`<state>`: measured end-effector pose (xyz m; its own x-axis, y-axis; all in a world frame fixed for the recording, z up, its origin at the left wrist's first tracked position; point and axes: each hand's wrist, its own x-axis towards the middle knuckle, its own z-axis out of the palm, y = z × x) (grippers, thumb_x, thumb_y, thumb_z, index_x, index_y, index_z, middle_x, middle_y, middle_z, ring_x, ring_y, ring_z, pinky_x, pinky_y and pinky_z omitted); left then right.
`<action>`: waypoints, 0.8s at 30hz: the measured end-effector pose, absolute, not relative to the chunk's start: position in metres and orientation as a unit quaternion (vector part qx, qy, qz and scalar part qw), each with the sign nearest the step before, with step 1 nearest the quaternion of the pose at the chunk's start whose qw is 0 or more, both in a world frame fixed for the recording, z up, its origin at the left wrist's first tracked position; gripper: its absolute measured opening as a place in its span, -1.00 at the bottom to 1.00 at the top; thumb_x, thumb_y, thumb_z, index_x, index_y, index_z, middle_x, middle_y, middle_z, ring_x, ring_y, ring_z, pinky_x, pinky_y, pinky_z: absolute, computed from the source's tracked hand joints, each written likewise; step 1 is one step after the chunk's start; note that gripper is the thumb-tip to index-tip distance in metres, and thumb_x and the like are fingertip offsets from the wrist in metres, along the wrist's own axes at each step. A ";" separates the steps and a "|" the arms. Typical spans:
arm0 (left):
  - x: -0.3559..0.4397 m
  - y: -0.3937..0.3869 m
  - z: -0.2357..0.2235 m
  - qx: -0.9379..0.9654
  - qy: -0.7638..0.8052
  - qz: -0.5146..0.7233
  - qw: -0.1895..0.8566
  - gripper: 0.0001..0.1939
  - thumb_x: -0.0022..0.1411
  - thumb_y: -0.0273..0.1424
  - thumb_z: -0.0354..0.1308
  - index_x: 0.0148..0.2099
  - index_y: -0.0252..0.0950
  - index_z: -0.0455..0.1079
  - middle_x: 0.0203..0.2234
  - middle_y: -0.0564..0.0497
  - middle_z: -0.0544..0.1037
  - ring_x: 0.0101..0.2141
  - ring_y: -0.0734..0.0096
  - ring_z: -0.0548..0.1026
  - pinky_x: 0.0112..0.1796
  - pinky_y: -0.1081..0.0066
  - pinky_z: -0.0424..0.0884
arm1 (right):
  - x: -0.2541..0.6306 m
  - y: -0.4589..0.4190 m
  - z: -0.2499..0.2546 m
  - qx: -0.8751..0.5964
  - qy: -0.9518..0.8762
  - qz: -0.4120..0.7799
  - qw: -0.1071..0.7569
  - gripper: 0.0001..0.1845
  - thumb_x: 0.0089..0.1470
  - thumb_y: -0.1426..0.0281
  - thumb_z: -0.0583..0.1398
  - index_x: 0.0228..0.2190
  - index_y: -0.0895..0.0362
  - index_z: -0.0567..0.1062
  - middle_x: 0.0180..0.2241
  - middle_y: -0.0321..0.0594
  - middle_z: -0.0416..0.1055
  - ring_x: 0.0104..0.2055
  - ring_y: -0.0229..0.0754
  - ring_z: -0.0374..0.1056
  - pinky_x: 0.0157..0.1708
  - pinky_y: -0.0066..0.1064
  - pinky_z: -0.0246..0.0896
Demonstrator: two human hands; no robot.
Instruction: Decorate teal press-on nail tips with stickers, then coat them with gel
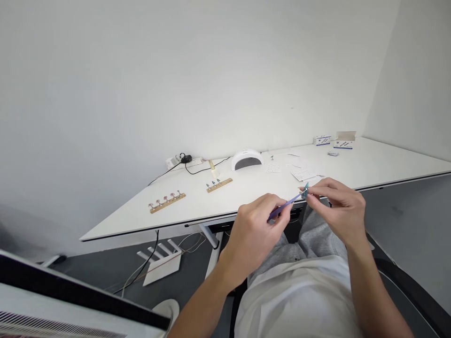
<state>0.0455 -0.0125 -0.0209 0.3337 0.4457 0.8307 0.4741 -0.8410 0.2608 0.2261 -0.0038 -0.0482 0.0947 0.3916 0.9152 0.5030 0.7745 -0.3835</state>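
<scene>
Purple tweezers (283, 207) are gripped between the thumb and fingers of my left hand (254, 234). Their thin tip reaches right, up to a shiny teal false nail (305, 189). My right hand (338, 206) pinches that nail between thumb and fingertips, just over the table's front edge. Whether the tip touches the nail, or holds something small, is too fine to make out. On the table to the left, a short wooden strip (220, 186) bears a few dark teal nails on little stands. Farther left, a longer wooden strip (168, 203) carries several pinkish nails on stands.
A white nail lamp (247, 160) stands near the wall, with a small bottle (214, 170) to its left. White sticker sheets (302, 173) lie beyond my hands. Two small boxes (344, 140) are at the back right. A white router (162, 267) sits below the table.
</scene>
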 end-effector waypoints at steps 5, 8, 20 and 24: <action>0.045 -0.013 -0.022 -0.817 -0.281 -0.503 0.018 -0.89 0.22 -0.60 0.17 -0.38 -0.42 0.43 -0.58 0.10 0.42 -0.57 0.65 0.31 -0.51 0.57 0.24 | 0.226 -0.004 -0.048 -0.328 -0.674 -0.046 0.660 -0.79 0.03 0.62 0.26 -0.39 0.09 0.62 -0.50 -0.29 0.47 -0.48 -0.31 0.33 -0.59 -0.45 0.09; 0.045 -0.012 -0.023 -0.816 -0.280 -0.505 0.024 -0.88 0.21 -0.60 0.17 -0.39 -0.43 0.43 -0.59 0.11 0.41 -0.57 0.65 0.30 -0.51 0.57 0.23 | 0.226 -0.004 -0.049 -0.328 -0.674 -0.050 0.660 -0.79 0.03 0.62 0.26 -0.39 0.09 0.61 -0.50 -0.29 0.46 -0.49 -0.31 0.33 -0.60 -0.45 0.08; 0.045 -0.011 -0.024 -0.819 -0.292 -0.493 0.036 -0.88 0.23 -0.59 0.16 -0.39 -0.41 0.42 -0.59 0.11 0.41 -0.57 0.63 0.30 -0.51 0.53 0.22 | 0.224 -0.008 -0.046 -0.345 -0.678 -0.101 0.641 -0.83 0.05 0.62 0.25 -0.42 0.14 0.59 -0.52 -0.28 0.42 -0.54 -0.36 0.25 -0.64 -0.46 0.00; 0.045 -0.012 -0.024 -0.824 -0.294 -0.479 0.071 -0.87 0.25 -0.58 0.14 -0.37 -0.40 0.41 -0.58 0.11 0.42 -0.56 0.62 0.31 -0.51 0.52 0.21 | 0.224 -0.008 -0.046 -0.346 -0.678 -0.113 0.639 -0.82 0.06 0.62 0.24 -0.41 0.12 0.58 -0.52 -0.30 0.41 -0.54 -0.35 0.24 -0.63 -0.47 0.05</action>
